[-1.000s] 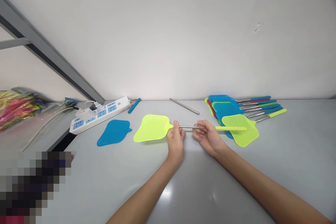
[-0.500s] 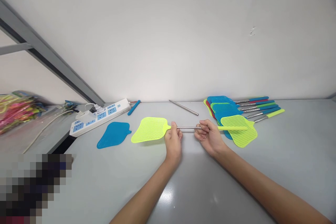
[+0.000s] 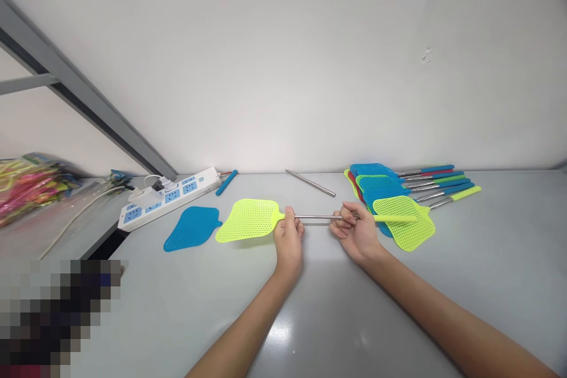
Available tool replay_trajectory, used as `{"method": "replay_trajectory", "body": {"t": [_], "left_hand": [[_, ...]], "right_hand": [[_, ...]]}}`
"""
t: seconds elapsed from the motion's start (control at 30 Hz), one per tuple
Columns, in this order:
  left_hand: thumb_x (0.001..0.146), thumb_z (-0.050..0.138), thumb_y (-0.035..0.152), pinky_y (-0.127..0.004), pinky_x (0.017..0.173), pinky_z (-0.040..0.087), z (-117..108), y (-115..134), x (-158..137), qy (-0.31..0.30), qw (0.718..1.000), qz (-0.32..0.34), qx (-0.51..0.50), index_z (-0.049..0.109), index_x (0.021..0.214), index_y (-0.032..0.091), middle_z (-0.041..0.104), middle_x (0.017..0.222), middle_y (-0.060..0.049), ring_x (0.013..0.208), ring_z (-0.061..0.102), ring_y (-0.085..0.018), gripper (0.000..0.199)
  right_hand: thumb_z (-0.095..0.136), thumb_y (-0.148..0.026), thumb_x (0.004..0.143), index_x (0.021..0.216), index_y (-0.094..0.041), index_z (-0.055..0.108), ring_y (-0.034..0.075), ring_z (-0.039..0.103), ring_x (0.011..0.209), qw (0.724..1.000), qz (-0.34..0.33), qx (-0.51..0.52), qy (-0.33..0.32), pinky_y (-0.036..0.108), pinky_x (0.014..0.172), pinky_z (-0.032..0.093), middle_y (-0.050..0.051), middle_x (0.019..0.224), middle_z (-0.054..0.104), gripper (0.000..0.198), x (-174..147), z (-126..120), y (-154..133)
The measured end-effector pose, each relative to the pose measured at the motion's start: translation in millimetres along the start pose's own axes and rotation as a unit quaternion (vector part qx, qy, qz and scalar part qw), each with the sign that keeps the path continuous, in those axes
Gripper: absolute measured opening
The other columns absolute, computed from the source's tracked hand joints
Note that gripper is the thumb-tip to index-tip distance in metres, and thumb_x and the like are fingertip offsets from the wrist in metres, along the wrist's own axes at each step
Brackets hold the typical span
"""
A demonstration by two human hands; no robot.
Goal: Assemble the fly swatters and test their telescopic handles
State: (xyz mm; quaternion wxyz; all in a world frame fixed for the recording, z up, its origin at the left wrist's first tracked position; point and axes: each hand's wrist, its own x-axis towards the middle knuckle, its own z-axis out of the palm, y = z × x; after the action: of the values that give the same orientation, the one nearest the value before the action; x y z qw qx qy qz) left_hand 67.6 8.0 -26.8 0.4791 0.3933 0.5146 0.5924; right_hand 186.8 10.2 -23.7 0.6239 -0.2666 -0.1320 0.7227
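Note:
A yellow-green fly swatter (image 3: 250,220) with a metal rod is held level above the table by both hands. My left hand (image 3: 289,242) is closed around the neck, where the perforated head joins the rod. My right hand (image 3: 357,233) has its fingers curled round the rod near the yellow-green grip, which points right. Behind the hands lies a loose metal rod (image 3: 310,182). To the left a blue swatter head (image 3: 192,228) rests flat on the table, and a blue grip (image 3: 227,182) lies beyond it.
Several swatters (image 3: 403,225) in blue, yellow-green and red are piled at the right by the wall. A white power strip (image 3: 170,198) with plugs stands at the left. Beyond it are plastic-wrapped colourful goods (image 3: 39,189). A grey metal frame (image 3: 88,88) rises at the left.
My left hand and the swatter's head have shifted slightly left. The swatter's grip now reaches a little less far right, while my right hand stays nearly in place.

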Motion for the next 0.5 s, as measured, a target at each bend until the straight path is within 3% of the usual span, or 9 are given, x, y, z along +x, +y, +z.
{"method": "replay_trajectory", "body": {"t": [0.5], "left_hand": [[0.076, 0.037, 0.044, -0.020, 0.039, 0.020, -7.3, 1.7, 8.0, 0.007, 1.000, 0.013, -0.004, 0.017, 0.047, 0.019, 0.019, 0.041, 0.007, 0.038, 0.021, -0.005, 0.044]], "right_hand": [[0.044, -0.021, 0.068, 0.040, -0.017, 0.023, 0.006, 0.016, 0.038, 1.000, -0.020, 0.005, 0.010, 0.020, 0.034, 0.020, -0.006, 0.043, 0.016, 0.035, -0.2, -0.6, -1.5]]}}
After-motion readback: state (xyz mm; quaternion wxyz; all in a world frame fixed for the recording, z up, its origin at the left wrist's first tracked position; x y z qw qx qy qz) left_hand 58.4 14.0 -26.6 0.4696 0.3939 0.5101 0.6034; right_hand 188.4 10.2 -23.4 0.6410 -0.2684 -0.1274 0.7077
